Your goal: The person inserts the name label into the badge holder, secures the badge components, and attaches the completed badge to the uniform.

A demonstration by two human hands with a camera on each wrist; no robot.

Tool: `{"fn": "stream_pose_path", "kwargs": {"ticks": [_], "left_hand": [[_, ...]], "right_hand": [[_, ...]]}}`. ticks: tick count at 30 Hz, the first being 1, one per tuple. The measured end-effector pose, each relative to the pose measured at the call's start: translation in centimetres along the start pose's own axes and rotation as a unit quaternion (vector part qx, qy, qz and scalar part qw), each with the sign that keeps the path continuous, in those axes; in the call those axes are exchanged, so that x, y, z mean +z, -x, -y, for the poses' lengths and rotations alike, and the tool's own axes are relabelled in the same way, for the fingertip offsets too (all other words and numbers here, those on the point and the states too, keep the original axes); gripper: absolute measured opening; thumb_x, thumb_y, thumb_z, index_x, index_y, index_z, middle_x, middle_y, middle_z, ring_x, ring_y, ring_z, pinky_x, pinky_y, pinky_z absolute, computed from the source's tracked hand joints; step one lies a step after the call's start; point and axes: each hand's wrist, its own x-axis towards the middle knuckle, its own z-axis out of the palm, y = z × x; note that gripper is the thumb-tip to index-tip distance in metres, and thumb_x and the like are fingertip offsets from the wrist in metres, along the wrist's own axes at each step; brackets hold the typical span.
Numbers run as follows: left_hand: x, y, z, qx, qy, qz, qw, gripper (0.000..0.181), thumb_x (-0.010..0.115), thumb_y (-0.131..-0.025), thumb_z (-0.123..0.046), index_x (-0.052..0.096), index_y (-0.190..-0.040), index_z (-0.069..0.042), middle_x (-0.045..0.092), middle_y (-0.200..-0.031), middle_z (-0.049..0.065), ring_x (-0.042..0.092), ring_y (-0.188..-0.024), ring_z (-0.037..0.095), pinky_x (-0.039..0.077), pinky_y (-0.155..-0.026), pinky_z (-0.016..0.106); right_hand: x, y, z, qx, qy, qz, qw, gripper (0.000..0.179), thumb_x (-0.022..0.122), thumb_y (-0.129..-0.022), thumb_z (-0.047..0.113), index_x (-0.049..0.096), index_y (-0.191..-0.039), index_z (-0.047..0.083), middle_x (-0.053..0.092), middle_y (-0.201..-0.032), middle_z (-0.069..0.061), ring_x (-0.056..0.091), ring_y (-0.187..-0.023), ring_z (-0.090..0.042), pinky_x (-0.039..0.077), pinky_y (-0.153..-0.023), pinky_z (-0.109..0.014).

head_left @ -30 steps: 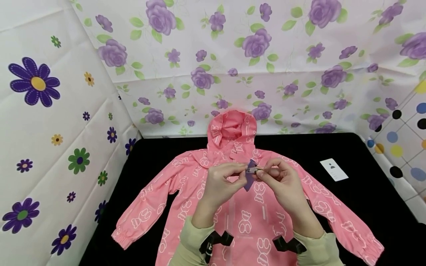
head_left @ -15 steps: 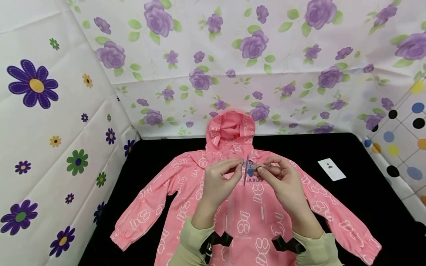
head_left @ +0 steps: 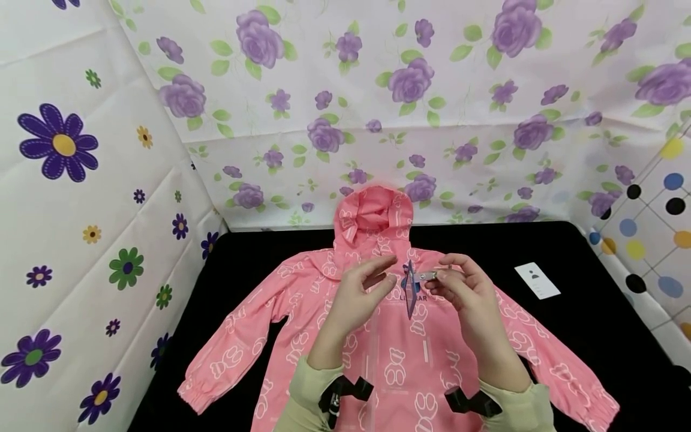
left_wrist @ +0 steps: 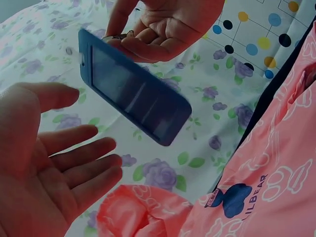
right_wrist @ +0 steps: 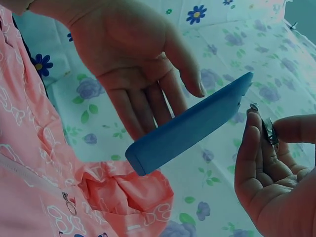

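Observation:
A blue-purple badge holder [left_wrist: 143, 94] with a clear window hangs from a small metal clip [right_wrist: 269, 133]. My right hand [head_left: 468, 297] pinches that clip between thumb and fingers, over the jacket's chest. The left hand [head_left: 357, 294] is just to the holder's left, its fingers loosely extended with nothing in them. In the head view the holder is seen nearly edge-on. Beneath both hands lies a pink hooded jacket [head_left: 351, 354] with white bear outlines and a "LILBEAR" print, spread flat with its sleeves out.
On the black table [head_left: 588, 324], right of the jacket, lies a white card [head_left: 537, 280] with a person icon. Flower-patterned sheets [head_left: 291, 156] hang behind and to the left. A dotted sheet [head_left: 655, 252] stands on the right.
The left hand has let go of the holder's side and its fingers have spread. The holder has turned edge-on and now hangs from the right hand, which has shifted slightly right.

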Motion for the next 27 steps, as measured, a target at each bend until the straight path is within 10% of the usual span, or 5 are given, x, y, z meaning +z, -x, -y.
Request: {"fn": "stream_pose_path", "kwargs": {"ticks": [8, 27], "left_hand": [[0.6, 0.0, 0.2, -0.041, 0.100, 0.092, 0.9898, 0.046, 0.069, -0.105, -0.009, 0.059, -0.149, 0.001, 0.063, -0.146, 0.018, 0.063, -0.134, 0.030, 0.056, -0.106, 0.036], [1.2, 0.1, 1.1, -0.069, 0.093, 0.070, 0.9907, 0.033, 0.075, -0.101, -0.005, 0.072, -0.133, -0.001, 0.075, -0.121, 0.013, 0.074, -0.106, 0.017, 0.061, -0.096, 0.034]], "right_hand": [[-0.3, 0.0, 0.3, 0.011, -0.036, 0.018, 0.9991, 0.019, 0.049, -0.112, 0.003, 0.064, -0.120, 0.013, 0.075, -0.094, 0.000, 0.072, -0.082, -0.011, 0.061, -0.080, -0.025], [-0.5, 0.1, 0.5, 0.013, -0.038, 0.015, 0.9991, 0.020, 0.048, -0.113, 0.006, 0.064, -0.123, 0.013, 0.074, -0.096, 0.000, 0.069, -0.082, -0.012, 0.059, -0.080, -0.026]]}}
